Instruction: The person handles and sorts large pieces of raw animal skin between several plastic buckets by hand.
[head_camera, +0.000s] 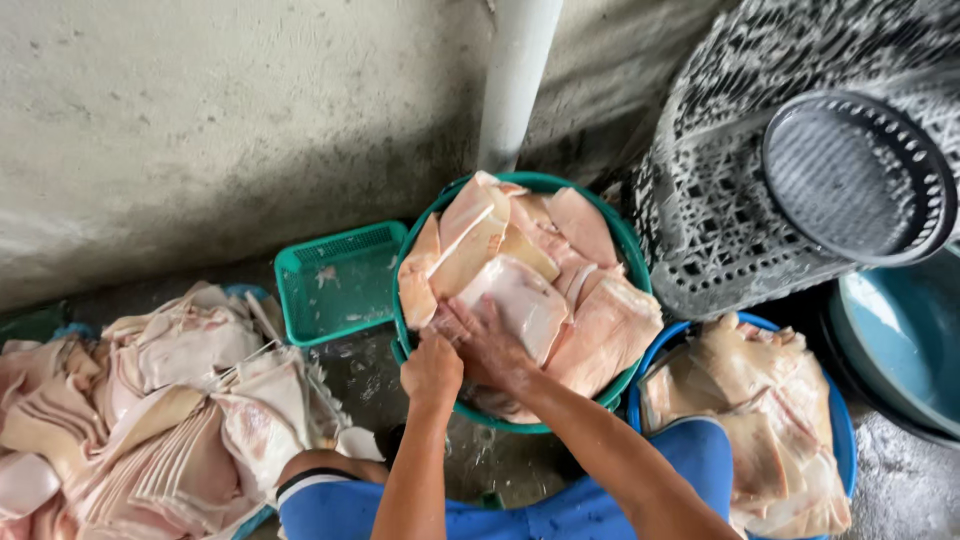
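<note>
Pale pink slabs of pork skin (525, 290) fill the green tub (625, 240). Right hand (487, 345) presses flat on them, grip wide; left hand (431, 368) fisted at the near rim, its fingers hidden.

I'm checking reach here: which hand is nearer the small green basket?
Left. The left hand grips the green tub's rim, just right of the small green basket; the right hand lies farther right, on the meat.

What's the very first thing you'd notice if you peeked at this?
The big green tub in the middle, heaped with pale pink slabs of raw meat. The person's right hand lies flat on the slabs, and the left hand grips the tub's near rim. More slabs fill a blue tub at the right, and a big pile of skin pieces spreads at the left.
</note>
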